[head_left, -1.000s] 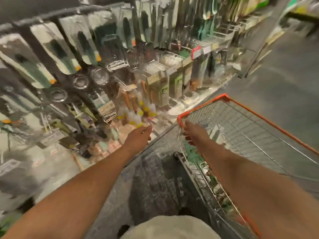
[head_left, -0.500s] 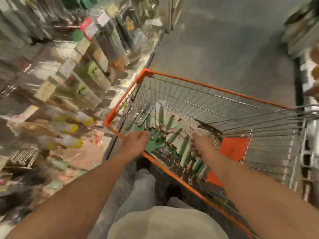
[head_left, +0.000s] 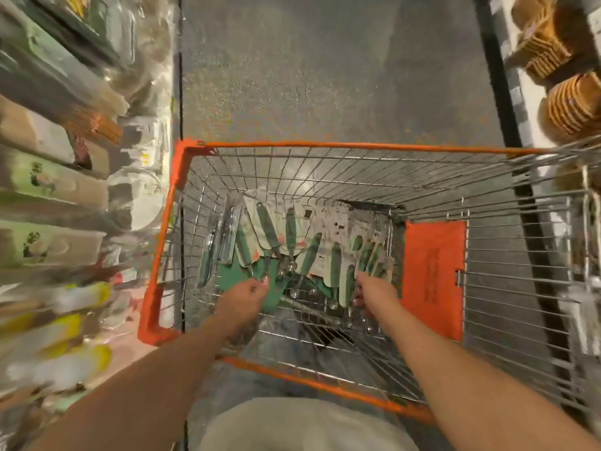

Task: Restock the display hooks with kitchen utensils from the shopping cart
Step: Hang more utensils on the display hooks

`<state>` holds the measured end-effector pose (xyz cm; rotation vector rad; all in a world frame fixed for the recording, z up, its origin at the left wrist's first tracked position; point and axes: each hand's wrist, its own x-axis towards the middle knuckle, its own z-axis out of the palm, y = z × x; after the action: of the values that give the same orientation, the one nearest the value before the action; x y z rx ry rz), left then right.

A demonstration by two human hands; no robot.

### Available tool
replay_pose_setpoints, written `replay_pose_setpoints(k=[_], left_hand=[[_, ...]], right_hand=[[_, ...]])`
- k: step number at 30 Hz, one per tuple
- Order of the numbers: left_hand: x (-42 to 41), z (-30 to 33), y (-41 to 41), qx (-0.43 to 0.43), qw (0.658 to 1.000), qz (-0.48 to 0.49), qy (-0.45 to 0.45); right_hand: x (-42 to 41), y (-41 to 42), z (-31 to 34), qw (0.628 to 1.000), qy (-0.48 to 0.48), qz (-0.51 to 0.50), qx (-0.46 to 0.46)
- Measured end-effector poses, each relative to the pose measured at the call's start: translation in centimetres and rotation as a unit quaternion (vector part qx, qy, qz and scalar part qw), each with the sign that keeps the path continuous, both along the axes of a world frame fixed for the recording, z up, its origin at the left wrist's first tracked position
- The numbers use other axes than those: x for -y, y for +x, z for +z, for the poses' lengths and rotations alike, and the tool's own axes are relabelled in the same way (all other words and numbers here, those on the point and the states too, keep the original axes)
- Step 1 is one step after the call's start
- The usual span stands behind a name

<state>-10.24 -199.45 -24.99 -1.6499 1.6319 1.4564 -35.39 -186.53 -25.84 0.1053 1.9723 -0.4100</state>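
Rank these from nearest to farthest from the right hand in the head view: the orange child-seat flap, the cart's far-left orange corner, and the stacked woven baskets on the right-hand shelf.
From the right hand:
1. Orange child-seat flap, just to its right inside the shopping cart.
2. Far-left orange corner, across the cart, up and left.
3. Stacked woven baskets, on the right-hand shelf beyond the cart.

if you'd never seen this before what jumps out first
The orange-rimmed wire shopping cart fills the middle of the view, with a heap of green-handled utensils on cards lying in its basket. Both hands reach down into that heap, the left hand near the cart's left wall and the right hand at the cards beside the orange flap. Blurred shelves of stock run along the left edge.
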Motion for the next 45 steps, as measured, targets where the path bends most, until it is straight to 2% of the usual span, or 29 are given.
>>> replay_pose_setpoints(k=[9, 17, 20, 22, 26, 28, 31, 33, 37, 41, 45], left_hand=[[2.5, -4.9, 1.3, 0.064, 0.997, -0.033, 0.015], [0.8, -5.4, -4.4, 0.045, 0.999, -0.018, -0.016], [0.4, -6.1, -6.9, 0.027, 0.997, 0.053, -0.045], [0.7, -6.6, -7.6, 0.023, 0.987, 0.119, -0.106], [2.3, -7.1, -7.5, 0.119, 0.944, 0.226, -0.207], [3.1, -7.6, -6.7, 0.152, 0.928, 0.291, -0.177], [4.3, -8.8, -5.1, 0.136, 0.916, 0.371, -0.065], [4.7, -9.5, -4.5, 0.11, 0.913, 0.392, 0.002], [5.9, -10.7, -3.5, 0.076, 0.904, 0.418, 0.046], [5.8, -12.1, -2.8, 0.032, 0.873, 0.458, 0.165], [6.0, -12.9, -3.4, 0.007, 0.844, 0.494, 0.208]], right_hand=[[0.6, 4.1, -4.9, 0.997, 0.026, -0.064, 0.03], [-1.4, 2.0, -7.1, 0.997, 0.004, -0.069, 0.043], [-2.1, 0.4, -7.7, 0.997, -0.002, -0.065, 0.041], [-2.3, -0.3, -8.3, 0.997, -0.009, -0.061, 0.05], [-0.8, -0.4, -8.9, 0.997, -0.029, -0.036, 0.06], [0.8, 0.1, -9.1, 0.996, -0.046, -0.015, 0.072], [4.1, 1.5, -9.3, 0.993, -0.072, 0.01, 0.088], [5.9, 2.5, -9.7, 0.99, -0.086, 0.026, 0.106], [8.8, 5.2, -10.6, 0.986, -0.084, 0.052, 0.133], [10.7, 7.5, -12.1, 0.988, -0.044, 0.038, 0.144], [11.6, 8.8, -14.0, 0.986, -0.028, -0.039, 0.161]])
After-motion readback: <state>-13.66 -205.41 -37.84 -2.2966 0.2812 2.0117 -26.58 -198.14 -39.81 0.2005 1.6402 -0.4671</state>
